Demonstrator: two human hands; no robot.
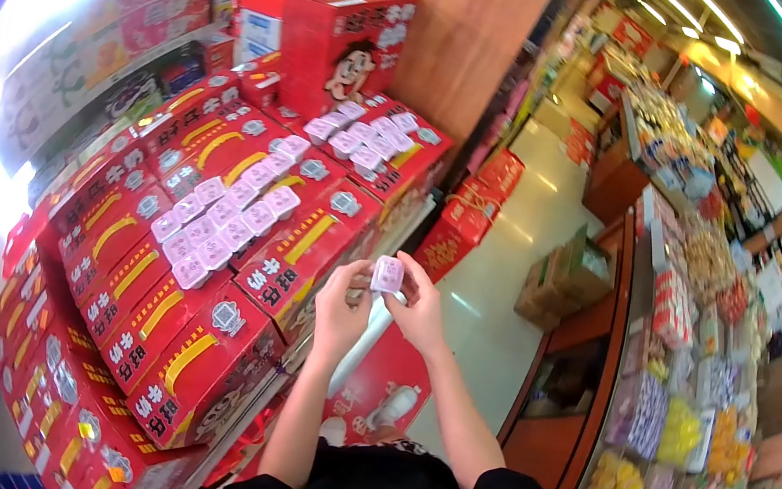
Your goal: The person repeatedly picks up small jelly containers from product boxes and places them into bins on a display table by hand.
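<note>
Between both hands, in front of the chest, is a small pink-and-white cup (pixel 387 274). My left hand (pixel 343 300) pinches its left side, fingers bent. On its right side, the fingers of my right hand (pixel 417 307) close on the same cup. Left of the hands, similar pink cups (pixel 222 227) lie in close rows on top of stacked red cartons (pixel 233 322) with yellow handles. Farther back, a second group of pink cups (pixel 363 142) sits in front of an upright red box (pixel 365 48) with a cartoon face.
Red gift boxes (pixel 469 218) stand on the floor beyond the hands. Open brown cardboard boxes (pixel 565 279) rest by a wooden counter. Along the right runs a display of bagged goods (pixel 682 430). A wooden panel (pixel 444 25) rises behind the cartons.
</note>
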